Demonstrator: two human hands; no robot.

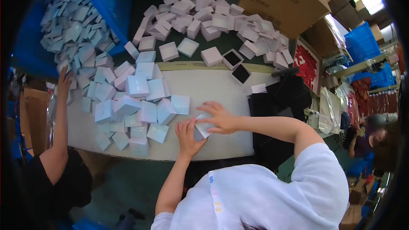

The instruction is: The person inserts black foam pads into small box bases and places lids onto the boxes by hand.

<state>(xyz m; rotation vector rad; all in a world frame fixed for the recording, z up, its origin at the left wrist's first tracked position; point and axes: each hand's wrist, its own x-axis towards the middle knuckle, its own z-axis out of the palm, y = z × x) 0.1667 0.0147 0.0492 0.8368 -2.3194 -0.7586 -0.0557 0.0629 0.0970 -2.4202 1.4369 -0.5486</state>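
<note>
A small white box [203, 129] sits on the white tabletop in front of me, partly covered by my hands. My left hand [189, 138] is closed against its left side, fingers at the box's edge. Over its upper right side reaches my right hand [218, 118], fingers spread, with the thumb side touching or very near the box; the exact contact is hidden. Just left of my hands lies a heap of closed boxes in pale blue and white [148, 111].
Pale pink boxes [211, 21] are piled at the back, near two open black-lined box parts [241, 74]. Black pieces [289, 93] lie at right, beside a tray of red pieces [306, 66]. A co-worker's hand [64, 83] reaches in at left, below a blue bin [104, 4].
</note>
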